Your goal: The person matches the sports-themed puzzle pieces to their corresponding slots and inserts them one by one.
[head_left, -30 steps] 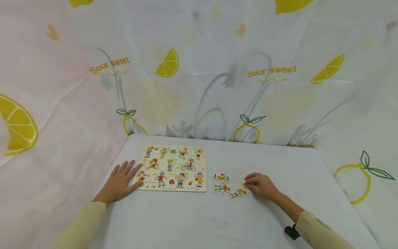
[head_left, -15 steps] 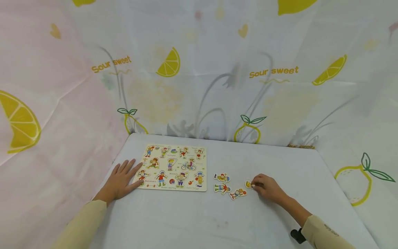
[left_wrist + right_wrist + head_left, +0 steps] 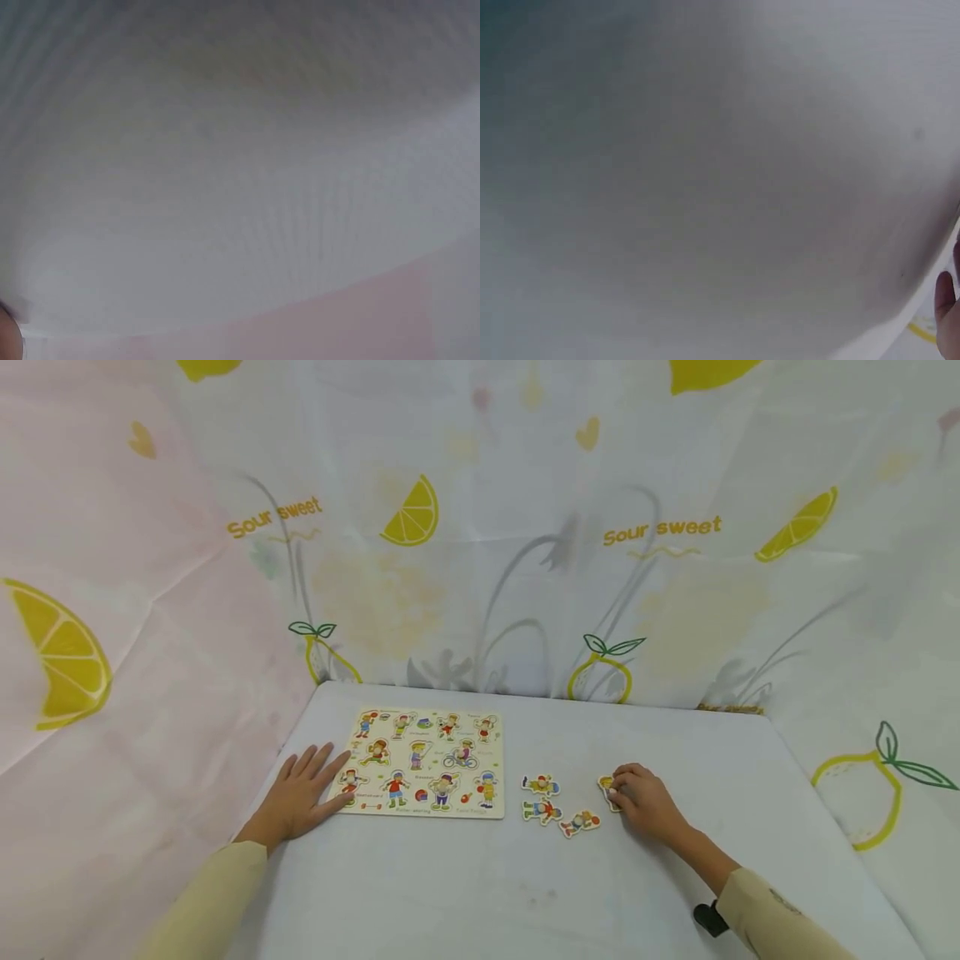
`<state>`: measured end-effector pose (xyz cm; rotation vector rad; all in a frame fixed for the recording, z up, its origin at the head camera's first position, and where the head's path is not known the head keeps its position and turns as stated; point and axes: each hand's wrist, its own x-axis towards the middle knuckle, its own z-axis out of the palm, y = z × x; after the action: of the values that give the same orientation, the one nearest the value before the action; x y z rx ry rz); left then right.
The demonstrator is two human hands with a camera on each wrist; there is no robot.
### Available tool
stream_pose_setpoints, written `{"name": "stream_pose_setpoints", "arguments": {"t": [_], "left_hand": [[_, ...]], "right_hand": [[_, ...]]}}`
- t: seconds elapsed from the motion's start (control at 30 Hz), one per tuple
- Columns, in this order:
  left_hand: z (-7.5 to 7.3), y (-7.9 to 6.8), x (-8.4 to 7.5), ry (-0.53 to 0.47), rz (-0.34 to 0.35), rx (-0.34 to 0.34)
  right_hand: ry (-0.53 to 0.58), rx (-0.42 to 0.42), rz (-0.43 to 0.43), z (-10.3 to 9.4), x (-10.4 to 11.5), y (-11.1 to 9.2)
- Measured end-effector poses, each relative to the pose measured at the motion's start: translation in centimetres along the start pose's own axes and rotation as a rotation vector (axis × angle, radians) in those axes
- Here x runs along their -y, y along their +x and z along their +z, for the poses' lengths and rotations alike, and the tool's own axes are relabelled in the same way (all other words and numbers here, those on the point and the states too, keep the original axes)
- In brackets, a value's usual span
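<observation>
A cream puzzle board printed with children playing sports lies on the table's left half. My left hand rests spread beside it, thumb and a fingertip over the board's left edge. To the right of the board, my right hand pinches a puzzle piece that its fingers partly cover. Left of that hand lie a sideways figure piece, a red-and-blue figure piece and a tilted figure piece with a ball. The wrist views show mostly blurred pale surface, with a bit of each hand at the edge.
A white cloth covers the table. Behind and at both sides hangs a lemon-printed curtain. Near the right sleeve shows a small black object, probably the wrist camera.
My right hand has moved slightly right with its piece, away from the other loose pieces. The left hand stays beside the board. The head view has shifted a little.
</observation>
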<state>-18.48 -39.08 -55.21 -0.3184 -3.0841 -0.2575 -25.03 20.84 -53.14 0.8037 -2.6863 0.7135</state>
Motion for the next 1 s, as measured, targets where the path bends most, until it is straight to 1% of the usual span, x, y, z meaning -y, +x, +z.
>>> {"name": "stream_pose_setpoints", "arguments": {"t": [0.1, 0.17, 0.33, 0.4, 0.5, 0.63, 0.73, 0.87, 1.0], "left_hand": [[0.2, 0.3, -0.1, -0.009, 0.004, -0.002], [0.3, 0.4, -0.1, -0.018, 0.015, -0.017], [0.0, -0.1, 0.3, -0.010, 0.015, -0.044], [0.0, -0.2, 0.4, -0.002, 0.014, -0.037], [0.3, 0.0, 0.4, -0.001, 0.031, -0.022], [0.3, 0.2, 0.7, 0.016, 0.029, -0.014], [0.3, 0.1, 0.7, 0.036, 0.018, -0.007], [0.5, -0.2, 0.4, 0.029, 0.017, -0.030], [0.3, -0.2, 0.1, 0.018, 0.016, -0.055]], "right_hand": [[0.026, 0.013, 0.055, 0.0, 0.0, 0.7], [0.043, 0.019, 0.092, 0.1, 0.1, 1.3], [0.070, 0.051, 0.131, 0.9, 1.1, 3.6], [0.071, 0.065, 0.152, 1.2, 1.5, 4.4], [0.066, 0.081, 0.210, 1.7, 2.0, 5.3], [0.061, 0.095, 0.248, 2.9, 3.1, 7.7], [0.049, 0.090, 0.260, 4.3, 4.3, 9.4], [0.034, 0.078, 0.274, 6.1, 6.4, 11.5], [0.052, 0.074, 0.332, 7.8, 9.2, 13.8]]}}
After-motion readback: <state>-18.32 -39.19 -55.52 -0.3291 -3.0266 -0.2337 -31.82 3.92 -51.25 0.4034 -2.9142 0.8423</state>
